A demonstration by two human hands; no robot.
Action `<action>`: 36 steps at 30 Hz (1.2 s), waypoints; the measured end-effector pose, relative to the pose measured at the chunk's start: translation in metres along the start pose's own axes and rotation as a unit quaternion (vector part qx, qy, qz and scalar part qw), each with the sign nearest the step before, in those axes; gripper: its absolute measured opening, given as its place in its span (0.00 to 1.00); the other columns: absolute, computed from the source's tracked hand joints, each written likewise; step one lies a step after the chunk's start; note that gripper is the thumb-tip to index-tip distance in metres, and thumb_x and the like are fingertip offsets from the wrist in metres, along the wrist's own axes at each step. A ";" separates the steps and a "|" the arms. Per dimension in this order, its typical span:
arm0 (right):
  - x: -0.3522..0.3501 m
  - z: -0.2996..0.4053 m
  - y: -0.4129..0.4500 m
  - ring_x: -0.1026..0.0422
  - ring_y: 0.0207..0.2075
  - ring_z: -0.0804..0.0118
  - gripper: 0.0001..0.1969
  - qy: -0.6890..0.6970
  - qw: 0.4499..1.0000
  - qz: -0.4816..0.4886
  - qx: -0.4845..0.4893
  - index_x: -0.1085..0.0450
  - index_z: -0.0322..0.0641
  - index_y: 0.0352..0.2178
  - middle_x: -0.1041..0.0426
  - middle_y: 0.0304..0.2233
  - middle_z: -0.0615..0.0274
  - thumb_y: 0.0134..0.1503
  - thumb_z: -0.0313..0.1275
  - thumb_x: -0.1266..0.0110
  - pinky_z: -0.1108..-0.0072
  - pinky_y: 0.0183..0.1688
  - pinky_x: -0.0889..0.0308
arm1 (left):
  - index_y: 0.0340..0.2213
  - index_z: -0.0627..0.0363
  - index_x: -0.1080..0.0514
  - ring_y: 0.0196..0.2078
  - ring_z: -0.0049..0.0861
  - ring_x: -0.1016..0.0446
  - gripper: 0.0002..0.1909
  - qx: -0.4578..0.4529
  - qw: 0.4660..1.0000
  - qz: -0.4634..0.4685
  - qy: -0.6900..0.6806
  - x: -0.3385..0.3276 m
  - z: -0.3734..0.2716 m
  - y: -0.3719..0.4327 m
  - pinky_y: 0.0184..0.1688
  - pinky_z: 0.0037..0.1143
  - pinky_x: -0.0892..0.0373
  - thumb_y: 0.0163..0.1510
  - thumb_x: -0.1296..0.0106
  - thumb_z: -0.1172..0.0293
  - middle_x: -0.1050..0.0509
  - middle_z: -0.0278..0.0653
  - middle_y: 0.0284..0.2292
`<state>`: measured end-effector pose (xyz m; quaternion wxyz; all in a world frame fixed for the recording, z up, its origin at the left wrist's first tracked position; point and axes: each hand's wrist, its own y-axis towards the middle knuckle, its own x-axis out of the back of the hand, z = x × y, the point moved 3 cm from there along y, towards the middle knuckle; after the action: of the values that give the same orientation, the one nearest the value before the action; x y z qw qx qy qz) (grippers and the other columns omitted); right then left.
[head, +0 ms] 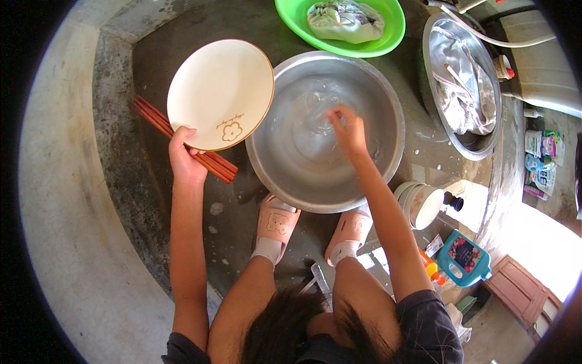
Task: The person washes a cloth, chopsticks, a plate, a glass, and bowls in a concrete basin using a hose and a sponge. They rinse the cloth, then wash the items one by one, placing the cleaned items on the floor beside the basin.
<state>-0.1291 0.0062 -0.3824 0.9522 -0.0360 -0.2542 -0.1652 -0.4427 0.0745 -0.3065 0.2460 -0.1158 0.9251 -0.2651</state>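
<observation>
In my left hand [186, 157] is a cream plate [218, 91] with a brown rim and a flower print, tilted up, its lower edge under my thumb. The same hand grips a bundle of reddish-brown chopsticks [218, 164], which passes behind the plate. A large metal basin [325, 200] with water in it stands on the wet floor in front of my feet. My right hand [349, 127] is above or in the basin's water, fingers bent and slightly blurred; whether something small is between the fingertips cannot be told.
A green basin [398, 27] holding bundled cloth is beyond the metal one. At the right are another metal basin [493, 150] with cloth, stacked white bowls [427, 207], a teal detergent bottle [466, 259] and an orange bottle [427, 264]. A concrete ledge [72, 182] curves along the left.
</observation>
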 end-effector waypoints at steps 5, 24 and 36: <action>0.005 -0.051 0.023 0.36 0.28 0.69 0.17 0.038 0.979 -0.041 -0.195 0.34 0.34 0.30 0.34 0.29 0.56 0.44 0.37 0.42 0.78 0.35 0.39 | 0.24 0.59 0.36 0.12 0.09 0.48 0.06 -0.001 1.000 -0.004 0.000 -0.006 0.002 -0.001 0.16 0.13 0.48 0.38 0.56 0.75 0.39 0.26 0.16; 0.013 -0.023 0.026 0.38 0.47 0.52 0.45 -0.059 0.954 0.172 -0.238 0.48 0.30 0.48 0.38 0.44 0.44 0.30 0.42 0.37 0.71 0.47 0.41 | 0.24 0.58 0.37 0.12 0.09 0.48 0.06 0.010 1.000 -0.006 0.004 -0.010 0.004 -0.001 0.15 0.12 0.48 0.37 0.56 0.75 0.39 0.26 0.16; 0.086 0.090 -0.001 0.38 0.41 0.55 0.28 -0.371 0.912 0.030 0.172 0.42 0.39 0.41 0.36 0.39 0.55 0.32 0.18 0.49 0.70 0.43 0.40 | 0.24 0.59 0.36 0.11 0.09 0.48 0.06 0.006 1.000 0.007 0.001 -0.007 0.003 -0.001 0.15 0.13 0.48 0.38 0.56 0.75 0.39 0.26 0.15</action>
<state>-0.1017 -0.0066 -0.2620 0.7856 0.0621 -0.6121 -0.0650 -0.4353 0.0748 -0.3050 0.2473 -0.1075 0.9247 -0.2689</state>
